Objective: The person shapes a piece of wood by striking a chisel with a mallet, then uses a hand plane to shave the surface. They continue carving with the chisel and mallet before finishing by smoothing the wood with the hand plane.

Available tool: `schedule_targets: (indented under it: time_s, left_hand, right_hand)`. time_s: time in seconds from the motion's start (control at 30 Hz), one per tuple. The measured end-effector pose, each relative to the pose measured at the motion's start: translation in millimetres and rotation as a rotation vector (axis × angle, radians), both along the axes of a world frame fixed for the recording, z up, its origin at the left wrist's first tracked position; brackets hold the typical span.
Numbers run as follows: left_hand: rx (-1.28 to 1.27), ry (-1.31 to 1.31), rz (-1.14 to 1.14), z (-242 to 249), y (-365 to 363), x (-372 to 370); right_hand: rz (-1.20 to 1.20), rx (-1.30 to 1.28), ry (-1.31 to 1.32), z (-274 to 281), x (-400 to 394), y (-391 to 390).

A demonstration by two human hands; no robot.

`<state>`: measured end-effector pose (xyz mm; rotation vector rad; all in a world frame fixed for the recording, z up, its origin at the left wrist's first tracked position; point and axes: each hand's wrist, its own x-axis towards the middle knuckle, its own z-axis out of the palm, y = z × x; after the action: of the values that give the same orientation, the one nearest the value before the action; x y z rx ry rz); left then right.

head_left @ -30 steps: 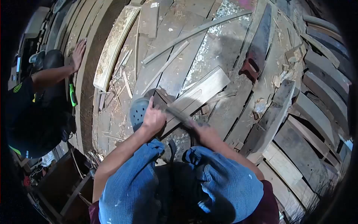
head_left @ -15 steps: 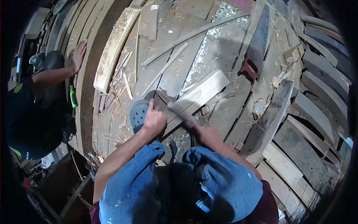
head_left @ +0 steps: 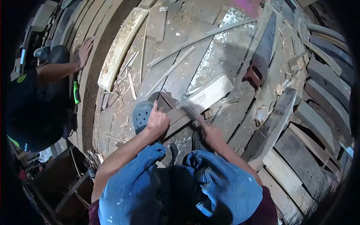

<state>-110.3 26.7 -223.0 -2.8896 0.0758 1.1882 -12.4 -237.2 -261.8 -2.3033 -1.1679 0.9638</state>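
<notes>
My left hand (head_left: pixel 158 120) grips the near end of a wooden board (head_left: pixel 179 119), with its index finger stretched along the edge. In my right hand (head_left: pixel 213 135) is a short, flat, dark tool (head_left: pixel 190 111), blurred by motion; its exact kind cannot be made out. The tool lies over the board, which slants up to the right. Beyond it the pale end of a light wood piece (head_left: pixel 215 90) catches the light. A grey clog (head_left: pixel 141 115) on my foot stands beside my left hand.
A handsaw (head_left: pixel 258 63) with a red handle lies at upper right. Thin strips (head_left: pixel 170 71) and shavings litter the plank floor (head_left: pixel 187 28). Stacked timber (head_left: pixel 296 159) lines the right side. At left, another person's hand (head_left: pixel 84 52) rests on a thick beam (head_left: pixel 90 75), near a green-handled tool (head_left: pixel 76 92).
The whole view has shifted slightly. My right hand and its tool have moved right and a little down along the board, while my left hand stays at its place on the wood.
</notes>
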Motion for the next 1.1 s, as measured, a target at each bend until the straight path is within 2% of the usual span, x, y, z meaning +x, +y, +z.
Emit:
schedule_targets:
  time_s: [0.03,0.07,0.17,0.2,0.23,0.27,0.3,0.33,0.4,0.43,0.53,0.57,0.67,0.7,0.8,0.83,0.87,0.93,0.97,1.07,1.1]
  left_hand:
    - [-0.008,0.008,-0.003,-2,0,-2]
    - [-0.024,0.018,-0.012,-4,-2,-6]
    - [-0.043,-0.098,-0.006,-8,-3,-10]
    - [-0.040,-0.118,-0.007,-5,-1,-8]
    - [-0.032,0.061,0.016,6,-2,5]
    - [-0.012,0.045,0.008,4,-1,2]
    - [0.000,0.029,0.001,4,-2,0]
    - [0.011,0.005,0.004,4,-4,1]
    - [-0.025,-0.021,0.016,2,-4,-2]
    - [-0.016,-0.058,0.011,-5,-3,-5]
    - [0.001,-0.078,-0.010,-6,0,-12]
    - [-0.001,-0.086,-0.008,-3,-1,-12]
    - [-0.026,-0.041,0.042,-8,-3,-4]
    - [-0.020,-0.020,0.047,-5,-3,-4]
    - [-0.001,0.020,0.040,0,-2,-4]
    - [0.002,0.019,0.040,3,-4,-1]
    - [0.006,0.016,0.033,4,-5,0]
    - [0.009,0.029,0.019,2,-4,2]
    - [0.010,0.026,0.007,3,-4,0]
    - [0.010,0.011,0.001,-3,-6,-6]
    - [-0.013,0.022,0.031,-1,-6,-4]
  right_hand:
    - [-0.138,-0.073,-0.037,9,11,7]
    - [-0.264,0.014,-0.004,5,12,14]
    - [0.138,-0.082,0.047,-2,-41,0]
    - [0.195,0.003,-0.069,4,-37,-4]
    - [0.062,0.099,-0.011,4,-19,-1]
    - [-0.072,0.187,0.058,0,-2,3]
    - [-0.206,-0.053,0.026,11,14,11]
    - [-0.267,0.003,-0.120,0,12,10]
    - [-0.021,-0.022,0.016,-5,-29,-2]
    - [0.075,0.128,-0.112,2,-43,-13]
    - [-0.100,-0.165,0.060,27,12,11]
    - [-0.294,-0.079,0.070,18,14,14]
    - [0.107,0.001,-0.053,2,-40,-9]
    - [0.161,0.138,-0.150,-13,-36,-18]
    - [-0.196,0.005,-0.053,5,12,6]
    - [-0.233,0.072,-0.070,14,10,13]
    - [-0.174,0.003,-0.037,14,-9,11]
    - [0.140,0.088,-0.135,11,-33,-4]
    - [0.144,0.157,-0.175,1,-17,-8]
    - [-0.273,0.037,-0.041,1,8,10]
    - [-0.303,-0.033,0.069,10,-5,14]
